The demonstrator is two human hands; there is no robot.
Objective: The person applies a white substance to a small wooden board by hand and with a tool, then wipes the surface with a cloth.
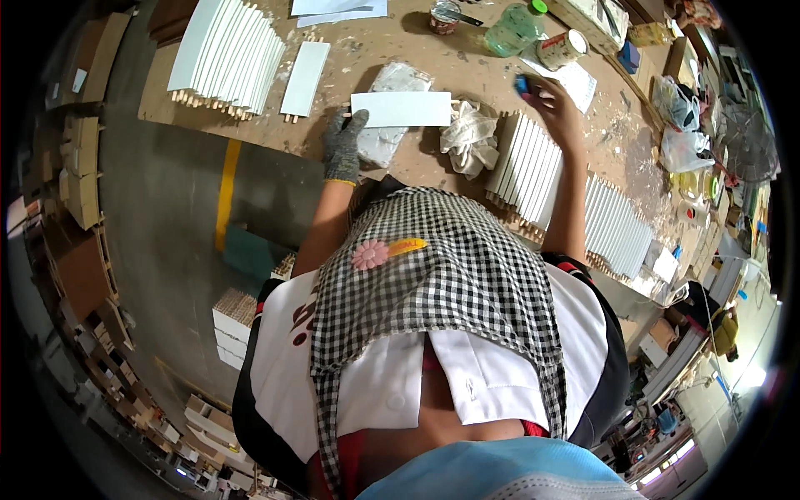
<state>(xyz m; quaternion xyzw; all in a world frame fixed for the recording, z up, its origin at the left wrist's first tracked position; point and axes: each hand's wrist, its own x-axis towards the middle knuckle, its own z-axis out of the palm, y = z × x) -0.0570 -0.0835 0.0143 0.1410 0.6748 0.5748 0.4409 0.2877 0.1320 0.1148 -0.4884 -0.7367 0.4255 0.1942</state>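
Observation:
A flat white panel [400,109] with wooden dowels at its ends lies across a plastic-wrapped block [385,143] on the bench. My left hand [343,143], in a grey knit glove, grips the panel's left end, thumb along its edge. To the right, my bare right hand [552,107] is raised above the bench, fingers closed around a small dark-blue object [522,84] whose kind I cannot make out. A crumpled whitish cloth [469,138] sits just right of the panel. Below my right hand stands a row of white panels [525,171] on edge.
Another panel stack [225,58] and a single white panel [306,78] occupy the bench's left. At the back are a tub with a tool [444,17], a green-capped bottle [512,32] and a can [562,50]. More panels [617,223] line the near right edge.

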